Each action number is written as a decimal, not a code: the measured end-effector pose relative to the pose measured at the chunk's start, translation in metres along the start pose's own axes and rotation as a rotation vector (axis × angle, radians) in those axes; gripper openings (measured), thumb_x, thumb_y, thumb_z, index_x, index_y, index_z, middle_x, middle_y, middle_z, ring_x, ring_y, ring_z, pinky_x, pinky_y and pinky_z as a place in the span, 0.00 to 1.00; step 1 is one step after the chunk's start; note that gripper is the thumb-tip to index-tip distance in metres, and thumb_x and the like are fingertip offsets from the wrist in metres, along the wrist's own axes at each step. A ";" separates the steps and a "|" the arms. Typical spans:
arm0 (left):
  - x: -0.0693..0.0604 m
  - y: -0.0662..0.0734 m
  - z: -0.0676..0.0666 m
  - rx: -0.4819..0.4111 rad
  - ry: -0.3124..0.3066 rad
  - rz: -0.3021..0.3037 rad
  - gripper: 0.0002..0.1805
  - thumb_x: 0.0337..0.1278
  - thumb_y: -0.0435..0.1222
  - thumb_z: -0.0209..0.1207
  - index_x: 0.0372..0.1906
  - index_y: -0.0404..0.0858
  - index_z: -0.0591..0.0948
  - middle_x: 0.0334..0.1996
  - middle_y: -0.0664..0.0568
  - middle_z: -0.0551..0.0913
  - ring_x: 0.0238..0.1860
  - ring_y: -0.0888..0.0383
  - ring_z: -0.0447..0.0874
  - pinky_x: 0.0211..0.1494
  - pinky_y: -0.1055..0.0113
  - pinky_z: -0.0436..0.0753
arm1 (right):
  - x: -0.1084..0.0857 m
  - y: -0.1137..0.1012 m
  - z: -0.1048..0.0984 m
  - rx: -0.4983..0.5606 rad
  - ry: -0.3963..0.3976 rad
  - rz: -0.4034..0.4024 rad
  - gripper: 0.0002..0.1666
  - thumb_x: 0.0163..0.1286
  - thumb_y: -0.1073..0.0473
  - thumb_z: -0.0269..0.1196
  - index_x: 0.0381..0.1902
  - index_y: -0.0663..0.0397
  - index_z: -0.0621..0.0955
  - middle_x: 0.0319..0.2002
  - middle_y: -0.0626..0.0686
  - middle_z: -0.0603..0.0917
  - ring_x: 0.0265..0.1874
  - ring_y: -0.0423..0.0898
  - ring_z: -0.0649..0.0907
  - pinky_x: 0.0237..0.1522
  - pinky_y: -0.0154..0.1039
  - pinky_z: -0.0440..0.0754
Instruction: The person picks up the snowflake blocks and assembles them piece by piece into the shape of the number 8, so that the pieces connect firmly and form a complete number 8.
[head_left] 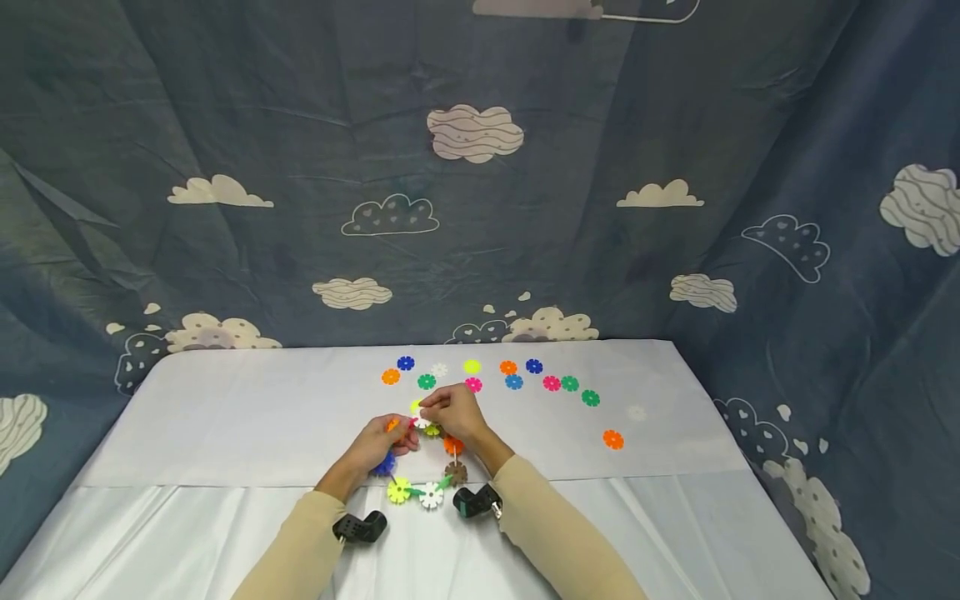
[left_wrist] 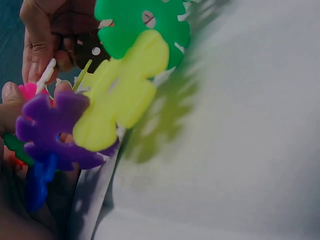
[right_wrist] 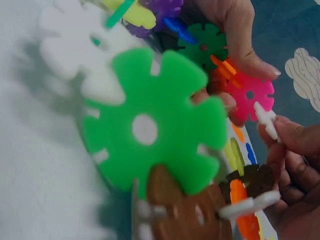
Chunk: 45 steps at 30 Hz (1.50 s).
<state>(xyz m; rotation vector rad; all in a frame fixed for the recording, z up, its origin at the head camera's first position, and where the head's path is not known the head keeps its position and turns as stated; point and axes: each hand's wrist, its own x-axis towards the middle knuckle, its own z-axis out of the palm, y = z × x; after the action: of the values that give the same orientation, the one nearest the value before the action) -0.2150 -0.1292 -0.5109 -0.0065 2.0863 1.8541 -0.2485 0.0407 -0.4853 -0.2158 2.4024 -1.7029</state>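
Note:
A chain of interlocked snowflake discs hangs in a loop between the two hands. My left hand [head_left: 381,443] grips the chain's left end, thumb on a pink disc [right_wrist: 250,94] beside an orange and a dark green disc [right_wrist: 204,45]. My right hand [head_left: 456,414] pinches a white disc [right_wrist: 266,120], seen edge-on, whose edge touches the pink one. Along the loop in the head view are a blue disc [head_left: 385,464], a yellow disc [head_left: 399,491], a white disc, a brown disc [head_left: 456,473] and an orange disc [head_left: 453,446]. A purple disc [left_wrist: 50,125] shows near the left palm.
Loose discs lie farther back on the white table [head_left: 262,417], among them an orange disc [head_left: 391,377], a blue disc [head_left: 406,363] and a green disc [head_left: 591,398]. Another orange disc [head_left: 613,439] is to the right. A dark cloud-patterned curtain [head_left: 525,233] stands behind.

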 end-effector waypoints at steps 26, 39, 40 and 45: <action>0.009 0.006 -0.002 -0.097 0.095 -0.187 0.17 0.70 0.38 0.51 0.54 0.28 0.75 0.34 0.43 0.85 0.29 0.54 0.87 0.35 0.68 0.86 | -0.018 0.034 -0.098 -0.089 0.147 -0.104 0.10 0.62 0.65 0.67 0.39 0.65 0.85 0.36 0.57 0.86 0.31 0.47 0.82 0.34 0.36 0.81; 0.015 0.009 0.006 -0.045 0.059 -0.194 0.23 0.70 0.41 0.52 0.58 0.26 0.72 0.30 0.44 0.86 0.27 0.56 0.87 0.34 0.69 0.85 | -0.089 0.090 -0.234 -0.376 0.324 0.180 0.16 0.64 0.58 0.67 0.45 0.64 0.82 0.36 0.56 0.82 0.35 0.50 0.77 0.33 0.35 0.76; 0.016 0.009 0.006 -0.041 0.056 -0.195 0.24 0.70 0.41 0.52 0.59 0.26 0.71 0.31 0.44 0.86 0.28 0.56 0.87 0.34 0.69 0.85 | -0.094 0.093 -0.239 -0.396 0.315 0.198 0.17 0.63 0.58 0.68 0.45 0.64 0.82 0.36 0.56 0.81 0.35 0.49 0.76 0.33 0.35 0.75; 0.012 0.010 0.000 -0.023 0.093 -0.224 0.27 0.71 0.41 0.50 0.64 0.26 0.66 0.33 0.44 0.86 0.28 0.56 0.87 0.34 0.69 0.85 | -0.105 0.100 -0.246 -0.429 0.188 0.193 0.22 0.57 0.59 0.72 0.46 0.65 0.81 0.36 0.55 0.79 0.37 0.49 0.75 0.38 0.39 0.74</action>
<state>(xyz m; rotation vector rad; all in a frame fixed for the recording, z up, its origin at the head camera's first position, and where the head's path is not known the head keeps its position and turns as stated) -0.2283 -0.1248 -0.5047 -0.3241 2.0305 1.7720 -0.2051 0.3227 -0.4927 0.1220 2.7979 -1.1582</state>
